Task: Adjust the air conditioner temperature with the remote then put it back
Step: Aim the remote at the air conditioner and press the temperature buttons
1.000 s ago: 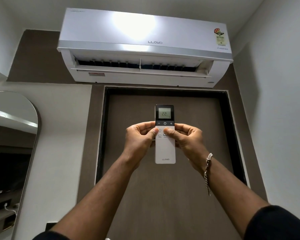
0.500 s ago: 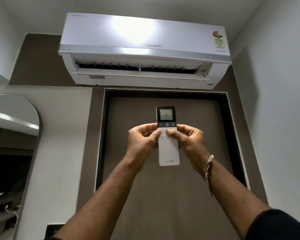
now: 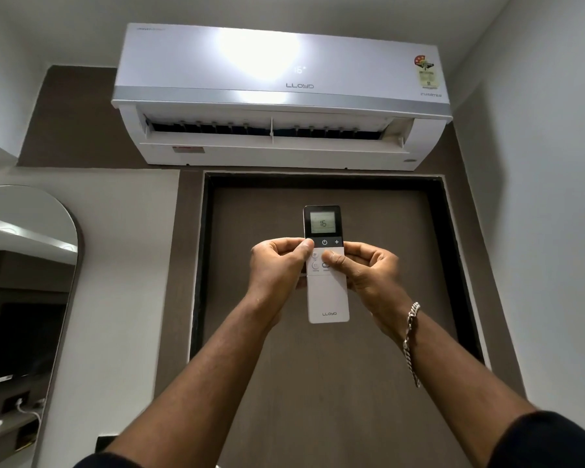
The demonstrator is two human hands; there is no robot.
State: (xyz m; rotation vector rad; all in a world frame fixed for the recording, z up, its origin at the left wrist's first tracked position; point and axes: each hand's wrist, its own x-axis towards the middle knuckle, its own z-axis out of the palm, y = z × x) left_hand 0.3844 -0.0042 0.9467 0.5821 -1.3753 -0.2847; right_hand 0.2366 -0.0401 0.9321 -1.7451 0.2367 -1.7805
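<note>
Two bare hands hold the slim white remote control with a dark screen end (image 3: 326, 285) upright in mid-air, in front of a brown door panel (image 3: 318, 383) and below the white wall-mounted air conditioner (image 3: 281, 92). The left hand (image 3: 277, 271) has its grip clamped on the remote's left edge, thumb lying over the spot left of the power symbol, likely the minus key. The right hand (image 3: 368, 275) is clamped on the right edge, its thumb across the lower white buttons. The remote's screen reads 16, and a faint 16 glows on the air conditioner's front. One risk, as I judge it, is that the right thumb, resting on those lower buttons, presses one by accident and changes a mode. Another is that the setting has gone lower than wanted, if the left thumb bears down too long. With only the edges pinched, the remote could also slip while one hand lets go to carry it back. An arched wall mirror (image 3: 27, 282) hangs at the left, above a shelf with white cables (image 3: 0, 423). Nothing stands between remote and unit, and where the remote belongs is not visible
</note>
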